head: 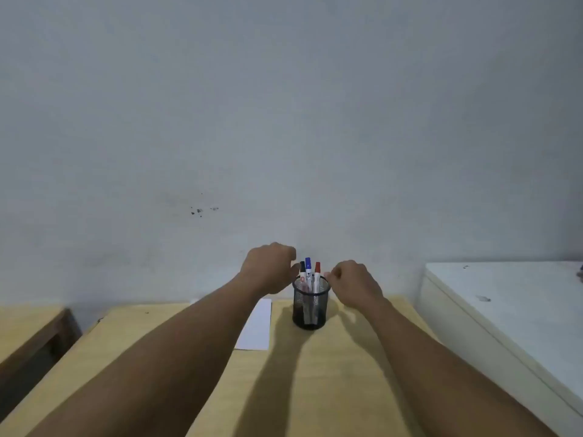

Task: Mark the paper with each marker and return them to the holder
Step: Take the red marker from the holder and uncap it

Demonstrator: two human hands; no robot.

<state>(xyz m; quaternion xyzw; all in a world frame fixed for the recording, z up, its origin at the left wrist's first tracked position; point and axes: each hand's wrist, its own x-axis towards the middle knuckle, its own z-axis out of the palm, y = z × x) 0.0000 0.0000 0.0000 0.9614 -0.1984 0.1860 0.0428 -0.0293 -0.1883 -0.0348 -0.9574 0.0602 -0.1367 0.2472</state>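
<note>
A black mesh holder (310, 313) stands on the wooden table near the wall. Three markers stand upright in it: one with a black cap (302, 269), one with a blue cap (308, 266) and one with a red cap (317, 269). My left hand (268, 268) hovers just left of the markers, fingers curled and close to the black cap. My right hand (355, 283) is just right of the holder's rim, fingers curled near the red-capped marker. Neither hand visibly grips anything. A white sheet of paper (257, 326) lies left of the holder, partly under my left forearm.
The light wooden table (331, 373) reaches to a grey wall. A white cabinet (504, 310) stands at the right. A second wooden surface (28, 329) sits at the left, across a gap.
</note>
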